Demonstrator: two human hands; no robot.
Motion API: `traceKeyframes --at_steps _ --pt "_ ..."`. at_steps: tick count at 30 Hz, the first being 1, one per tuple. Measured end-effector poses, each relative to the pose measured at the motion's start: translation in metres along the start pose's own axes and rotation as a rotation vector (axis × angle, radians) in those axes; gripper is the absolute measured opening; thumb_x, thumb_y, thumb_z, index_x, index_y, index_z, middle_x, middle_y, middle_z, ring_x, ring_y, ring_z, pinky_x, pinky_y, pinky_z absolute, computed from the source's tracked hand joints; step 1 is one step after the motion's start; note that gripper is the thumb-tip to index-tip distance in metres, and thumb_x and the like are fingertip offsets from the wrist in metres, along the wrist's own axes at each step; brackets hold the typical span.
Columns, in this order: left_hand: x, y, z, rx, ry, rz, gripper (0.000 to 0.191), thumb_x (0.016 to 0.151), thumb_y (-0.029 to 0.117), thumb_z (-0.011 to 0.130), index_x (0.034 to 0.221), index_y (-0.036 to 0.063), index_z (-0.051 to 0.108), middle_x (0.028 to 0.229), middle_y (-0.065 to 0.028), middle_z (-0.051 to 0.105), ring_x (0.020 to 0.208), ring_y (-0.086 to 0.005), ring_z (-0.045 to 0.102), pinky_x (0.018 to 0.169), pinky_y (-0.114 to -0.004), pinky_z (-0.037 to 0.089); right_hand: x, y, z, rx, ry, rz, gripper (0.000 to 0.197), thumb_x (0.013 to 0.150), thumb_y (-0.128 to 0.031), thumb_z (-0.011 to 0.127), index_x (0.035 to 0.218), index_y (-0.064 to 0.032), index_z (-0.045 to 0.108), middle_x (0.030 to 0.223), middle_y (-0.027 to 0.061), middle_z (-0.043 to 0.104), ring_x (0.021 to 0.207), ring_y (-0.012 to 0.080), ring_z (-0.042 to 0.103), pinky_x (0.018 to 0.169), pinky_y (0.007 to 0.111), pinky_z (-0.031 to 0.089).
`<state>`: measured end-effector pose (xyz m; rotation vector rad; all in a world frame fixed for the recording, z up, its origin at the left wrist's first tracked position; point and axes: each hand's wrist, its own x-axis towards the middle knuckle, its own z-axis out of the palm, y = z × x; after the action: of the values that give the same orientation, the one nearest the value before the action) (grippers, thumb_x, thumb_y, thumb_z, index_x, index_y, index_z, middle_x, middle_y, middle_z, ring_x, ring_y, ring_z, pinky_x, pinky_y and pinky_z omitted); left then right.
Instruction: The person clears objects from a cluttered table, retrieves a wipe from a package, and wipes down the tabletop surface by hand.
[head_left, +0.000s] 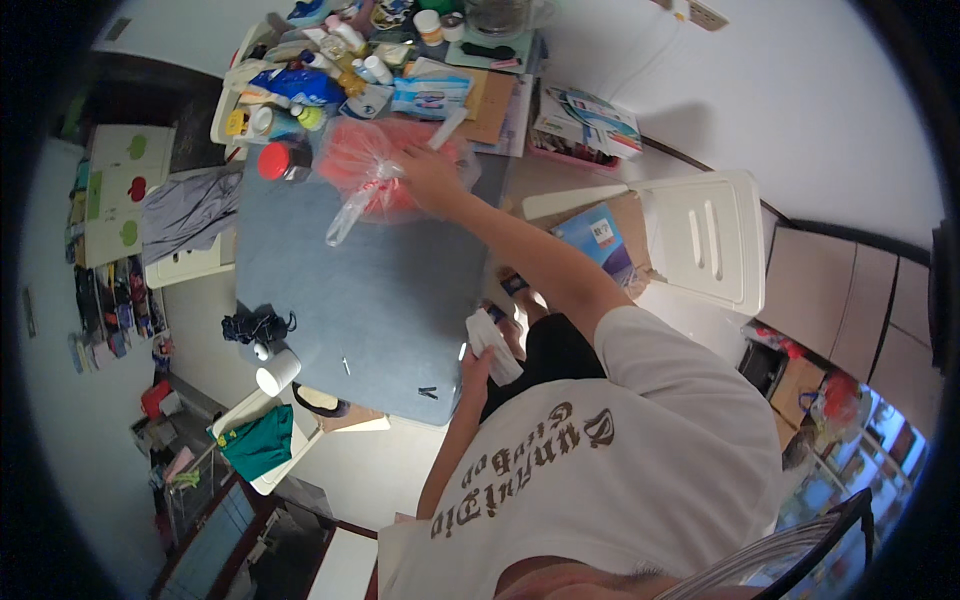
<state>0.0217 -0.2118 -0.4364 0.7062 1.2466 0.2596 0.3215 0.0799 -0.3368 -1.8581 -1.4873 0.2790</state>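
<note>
A clear plastic bag (349, 154) with red contents lies on the far part of a table with a grey-blue top (360, 292). Its gathered neck and one loose handle point toward the near left. My right hand (429, 178) is on the bag beside the gathered neck, fingers bent against the plastic; a whitish strip (448, 129) sticks out just beyond them. At the table's right edge my left hand (476, 369) holds a white folded bundle (495, 349), of paper or thin plastic. A jar with a red lid (274, 160) stands left of the bag.
Bottles, packets and a blue wipes pack (431, 97) crowd the table's far end. A white cup (278, 373), a black cord-like bundle (255, 327) and a small black clip (427, 392) lie nearer. White plastic chairs (742, 240) stand around, one with a blue book (596, 236).
</note>
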Motion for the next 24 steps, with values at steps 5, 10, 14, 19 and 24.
traceKeyframes --at_steps 5,10,14,19,24 --pt "0.002 0.038 0.021 0.095 -0.008 -0.052 0.033 0.098 0.013 0.067 0.127 -0.0005 0.063 0.115 -0.0065 0.069 0.104 -0.0156 0.064 0.092 -0.031 0.05 -0.083 0.014 -0.107 0.044 0.067 0.103 0.045 0.083 -0.013 0.072 0.127 -0.0119 0.064 0.134 0.0138 0.063 0.126 0.0376 0.058 0.101 0.047 0.051" --pt "0.015 0.038 0.02 0.071 -0.075 -0.048 0.037 0.098 0.015 0.066 0.131 0.0002 0.061 0.119 -0.0068 0.068 0.106 -0.0171 0.064 0.094 -0.032 0.05 -0.178 0.023 -0.189 -0.031 0.191 0.222 0.038 0.083 -0.01 0.072 0.121 -0.0079 0.063 0.123 0.0169 0.064 0.119 0.0398 0.059 0.099 0.048 0.05" --pt "0.012 0.044 0.022 0.07 -0.136 -0.053 0.04 0.098 0.015 0.065 0.134 -0.0005 0.06 0.122 -0.0075 0.068 0.107 -0.0183 0.065 0.095 -0.033 0.05 -0.248 0.055 -0.218 -0.075 0.186 0.476 0.036 0.086 -0.008 0.07 0.12 -0.0044 0.061 0.119 0.0196 0.064 0.116 0.0416 0.059 0.098 0.047 0.049" --pt "0.016 0.043 0.033 0.178 -0.118 -0.052 0.037 0.096 0.013 0.065 0.131 -0.0015 0.062 0.119 -0.0087 0.07 0.107 -0.0189 0.065 0.095 -0.033 0.05 -0.343 0.137 -0.204 -0.132 0.179 0.567 0.035 0.085 -0.004 0.069 0.119 -0.0037 0.06 0.117 0.0212 0.065 0.112 0.0412 0.061 0.095 0.046 0.05" --pt "0.009 0.039 0.035 0.185 -0.1 -0.035 0.038 0.097 0.011 0.063 0.132 -0.001 0.061 0.12 -0.0091 0.07 0.107 -0.0186 0.065 0.095 -0.033 0.049 -0.41 0.187 -0.191 -0.095 0.229 0.669 0.037 0.085 -0.002 0.071 0.12 -0.0038 0.059 0.112 0.021 0.068 0.108 0.0416 0.064 0.093 0.046 0.052"
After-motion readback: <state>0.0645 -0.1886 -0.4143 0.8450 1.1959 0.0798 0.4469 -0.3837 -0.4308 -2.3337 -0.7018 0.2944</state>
